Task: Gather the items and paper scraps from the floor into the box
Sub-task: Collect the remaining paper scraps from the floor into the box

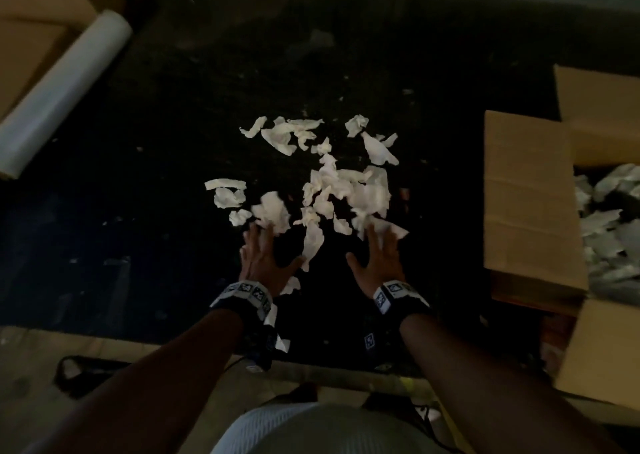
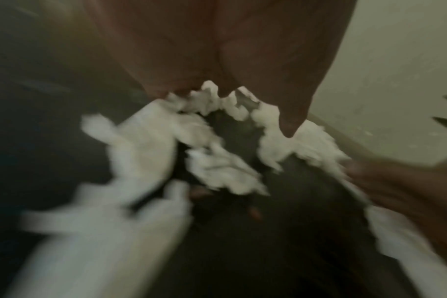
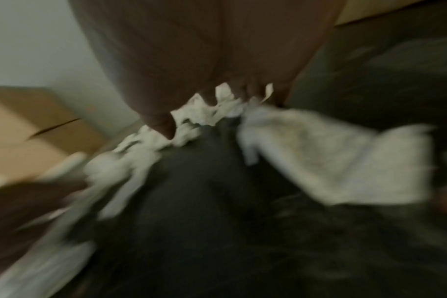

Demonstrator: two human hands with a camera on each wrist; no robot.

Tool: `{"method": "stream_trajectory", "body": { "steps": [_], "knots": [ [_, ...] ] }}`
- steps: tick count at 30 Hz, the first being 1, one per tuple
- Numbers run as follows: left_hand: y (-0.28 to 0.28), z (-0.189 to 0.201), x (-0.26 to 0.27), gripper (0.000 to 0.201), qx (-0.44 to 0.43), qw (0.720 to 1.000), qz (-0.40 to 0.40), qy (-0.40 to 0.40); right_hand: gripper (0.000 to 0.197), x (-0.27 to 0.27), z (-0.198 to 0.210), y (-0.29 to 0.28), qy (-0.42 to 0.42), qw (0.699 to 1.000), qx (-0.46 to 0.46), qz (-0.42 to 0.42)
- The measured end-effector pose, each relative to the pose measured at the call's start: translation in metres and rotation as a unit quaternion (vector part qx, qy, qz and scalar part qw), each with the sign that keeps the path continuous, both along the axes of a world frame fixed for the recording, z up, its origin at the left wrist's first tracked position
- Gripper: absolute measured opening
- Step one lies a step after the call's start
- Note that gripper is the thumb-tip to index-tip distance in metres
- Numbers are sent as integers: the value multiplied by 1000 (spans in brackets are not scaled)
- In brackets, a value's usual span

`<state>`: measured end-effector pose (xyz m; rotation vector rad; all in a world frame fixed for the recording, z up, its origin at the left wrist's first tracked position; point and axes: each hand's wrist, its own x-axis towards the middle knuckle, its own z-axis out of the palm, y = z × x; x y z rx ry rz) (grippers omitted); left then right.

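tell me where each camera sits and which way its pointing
Head: on the head, facing down at paper scraps on the dark floor, box at right; both forearms, left hand, right hand.
Left wrist: under the left hand, looking along the fingers at scraps.
Right wrist: under the right hand, looking along the fingers at scraps.
Shared: all views show scraps at the fingertips.

The paper scraps point(image 1: 332, 183) lie scattered on the floor point(image 1: 173, 124) at frame centre. The box point(image 1: 530, 207) sits at the right edge with scraps inside. A roll point(image 1: 65, 90) lies upper left. Both hands, left hand point(image 1: 263, 259) and right hand point(image 1: 379, 259), lie below the pile.
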<state>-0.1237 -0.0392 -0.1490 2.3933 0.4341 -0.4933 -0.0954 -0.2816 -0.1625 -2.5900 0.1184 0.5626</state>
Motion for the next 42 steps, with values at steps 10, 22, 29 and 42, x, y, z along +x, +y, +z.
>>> {"method": "stream_trajectory", "body": {
  "steps": [10, 22, 29, 42],
  "knots": [
    [17, 25, 28, 85, 2, 985, 17, -173, 62, 37, 27, 24, -185, 979, 88, 14],
    [11, 11, 98, 76, -99, 992, -9, -75, 77, 98, 10, 59, 9, 996, 67, 56],
    [13, 24, 151, 67, -33, 969, -21, -244, 57, 130, 35, 51, -173, 982, 69, 3],
    [30, -12, 244, 86, 53, 995, -81, -25, 85, 230, 0, 51, 13, 999, 10, 27]
  ]
}}
